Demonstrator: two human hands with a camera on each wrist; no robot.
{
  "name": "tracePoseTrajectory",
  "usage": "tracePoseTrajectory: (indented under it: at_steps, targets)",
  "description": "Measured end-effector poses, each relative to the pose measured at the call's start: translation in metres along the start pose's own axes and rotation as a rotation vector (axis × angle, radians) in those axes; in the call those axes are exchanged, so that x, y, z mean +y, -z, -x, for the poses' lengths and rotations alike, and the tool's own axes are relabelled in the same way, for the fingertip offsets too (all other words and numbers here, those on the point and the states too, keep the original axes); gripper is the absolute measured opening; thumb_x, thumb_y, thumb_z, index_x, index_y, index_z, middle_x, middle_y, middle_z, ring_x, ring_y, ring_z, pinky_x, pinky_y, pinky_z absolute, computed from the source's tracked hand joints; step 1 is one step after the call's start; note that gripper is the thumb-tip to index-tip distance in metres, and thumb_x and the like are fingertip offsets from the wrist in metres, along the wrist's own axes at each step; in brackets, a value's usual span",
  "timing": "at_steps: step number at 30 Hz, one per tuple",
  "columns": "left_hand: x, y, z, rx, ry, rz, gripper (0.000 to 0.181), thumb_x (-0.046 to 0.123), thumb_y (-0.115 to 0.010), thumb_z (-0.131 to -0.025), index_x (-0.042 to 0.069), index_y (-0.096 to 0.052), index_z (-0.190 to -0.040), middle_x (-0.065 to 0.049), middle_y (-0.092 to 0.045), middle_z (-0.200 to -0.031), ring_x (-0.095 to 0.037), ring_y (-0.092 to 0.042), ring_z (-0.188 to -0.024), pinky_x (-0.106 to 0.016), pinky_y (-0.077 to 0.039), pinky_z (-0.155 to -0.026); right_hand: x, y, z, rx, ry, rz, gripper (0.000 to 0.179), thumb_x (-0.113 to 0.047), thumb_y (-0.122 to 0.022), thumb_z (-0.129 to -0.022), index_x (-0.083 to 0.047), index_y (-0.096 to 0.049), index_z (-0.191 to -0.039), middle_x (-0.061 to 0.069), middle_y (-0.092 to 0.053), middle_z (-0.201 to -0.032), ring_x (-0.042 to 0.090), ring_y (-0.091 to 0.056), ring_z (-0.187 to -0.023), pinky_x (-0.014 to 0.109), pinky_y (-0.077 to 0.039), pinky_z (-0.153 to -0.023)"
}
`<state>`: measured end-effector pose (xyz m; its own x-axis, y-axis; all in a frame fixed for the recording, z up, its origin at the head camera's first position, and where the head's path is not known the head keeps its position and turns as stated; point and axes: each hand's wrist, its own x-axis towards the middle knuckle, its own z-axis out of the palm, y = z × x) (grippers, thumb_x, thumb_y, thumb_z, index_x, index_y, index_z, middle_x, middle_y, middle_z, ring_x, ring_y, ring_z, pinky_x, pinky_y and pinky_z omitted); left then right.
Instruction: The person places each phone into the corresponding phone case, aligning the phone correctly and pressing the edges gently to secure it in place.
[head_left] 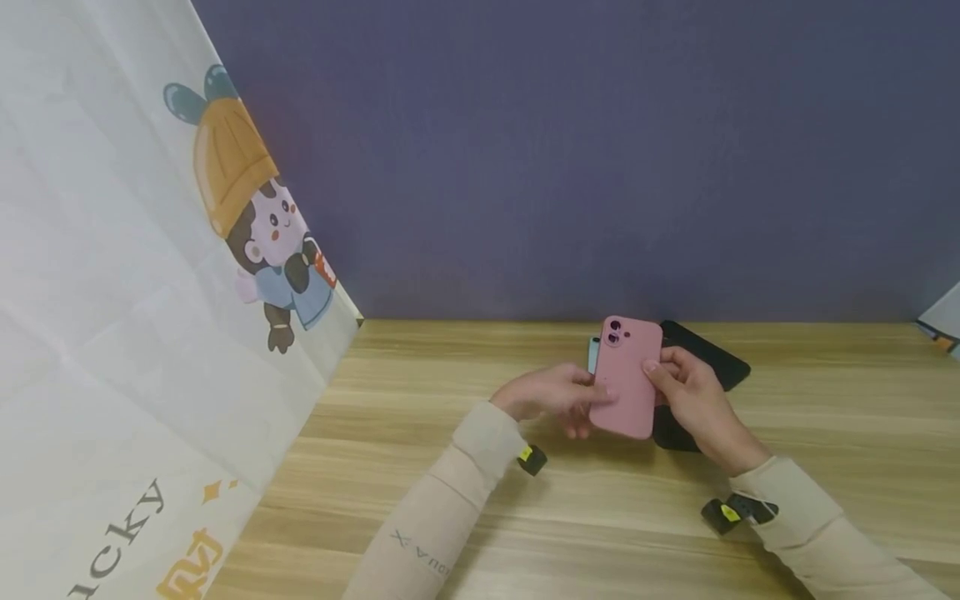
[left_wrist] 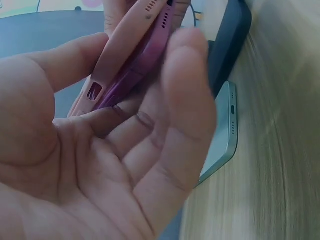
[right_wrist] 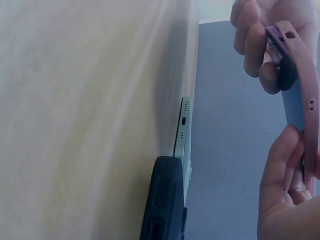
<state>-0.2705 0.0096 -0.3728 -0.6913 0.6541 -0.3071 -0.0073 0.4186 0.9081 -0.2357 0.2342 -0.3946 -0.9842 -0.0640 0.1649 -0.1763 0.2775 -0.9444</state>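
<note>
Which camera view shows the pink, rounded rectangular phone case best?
The head view shows the pink, rounded rectangular phone case best, because nearly all its broad back faces the camera. The left wrist view shows mainly its edge, partly hidden; the right wrist view also shows it almost edge-on.

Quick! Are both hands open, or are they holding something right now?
Left hand: closed, pinching the pink phone case near its lower left edge.
Right hand: closed, pinching the same case by its right edge.

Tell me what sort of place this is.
Probably an indoor tabletop workspace: a wood-grain table against a plain dark wall, with a cartoon-printed sheet along its left side.
</note>
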Motion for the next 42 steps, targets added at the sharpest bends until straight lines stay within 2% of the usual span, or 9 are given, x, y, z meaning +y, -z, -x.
tracePoseTrajectory:
  at_steps: [6,19,27,32,37,42]
  targets:
    - [0.0,0.0,0.0,-0.017,-0.025,0.008,0.025,0.024,-0.057,-0.106,0.003,-0.068,-0.098,-0.006,-0.067,-0.072,-0.014,-0.062,-0.056,-0.028,-0.056,-0.056,0.0,-0.001,0.001,0.004,-0.02,0.009,0.034,-0.022,-0.048,-0.11,0.009,-0.048,-0.124,-0.02,-0.067,-0.084,0.001,-0.063,-0.076,0.022,-0.059,-0.069]
    - [-0.001,-0.004,0.004,0.023,-0.074,0.034,0.027,0.02,-0.054,-0.108,-0.002,-0.066,-0.099,-0.007,-0.065,-0.07,-0.014,-0.062,-0.057,-0.027,-0.055,-0.055,-0.003,-0.004,0.005,-0.007,-0.01,-0.015,0.042,-0.029,-0.048,-0.109,0.009,-0.047,-0.127,-0.019,-0.069,-0.088,0.003,-0.066,-0.079,0.023,-0.06,-0.071]
    - [-0.001,-0.006,0.005,0.049,-0.058,0.032,0.024,0.019,-0.054,-0.107,-0.001,-0.067,-0.1,-0.006,-0.064,-0.07,-0.014,-0.062,-0.057,-0.026,-0.055,-0.055,-0.002,-0.005,0.008,-0.014,-0.005,-0.03,0.043,-0.029,-0.047,-0.11,0.01,-0.046,-0.128,-0.018,-0.069,-0.089,0.002,-0.067,-0.081,0.024,-0.061,-0.072]
    - [-0.002,-0.007,0.006,0.07,-0.06,0.033,0.022,0.018,-0.056,-0.106,-0.001,-0.067,-0.099,-0.006,-0.064,-0.07,-0.014,-0.062,-0.057,-0.026,-0.055,-0.054,-0.003,-0.004,0.01,-0.032,-0.004,-0.027,0.043,-0.03,-0.045,-0.11,0.009,-0.045,-0.13,-0.016,-0.069,-0.092,0.003,-0.066,-0.082,0.024,-0.061,-0.073]
    - [-0.003,-0.008,0.006,0.1,-0.076,0.063,0.022,0.019,-0.058,-0.105,0.0,-0.068,-0.099,-0.005,-0.064,-0.07,-0.014,-0.061,-0.057,-0.024,-0.054,-0.054,-0.004,-0.004,0.012,-0.055,-0.031,-0.027,0.049,-0.037,-0.041,-0.111,0.007,-0.043,-0.133,-0.01,-0.066,-0.096,0.005,-0.064,-0.084,0.025,-0.06,-0.073]
    - [-0.003,-0.009,0.006,0.154,-0.089,0.087,0.022,0.02,-0.059,-0.105,0.001,-0.069,-0.1,-0.005,-0.065,-0.07,-0.014,-0.061,-0.057,-0.025,-0.055,-0.055,-0.003,-0.009,0.012,-0.119,-0.058,-0.04,0.053,-0.038,-0.042,-0.111,0.008,-0.042,-0.138,-0.006,-0.064,-0.101,0.002,-0.065,-0.088,0.025,-0.06,-0.075]
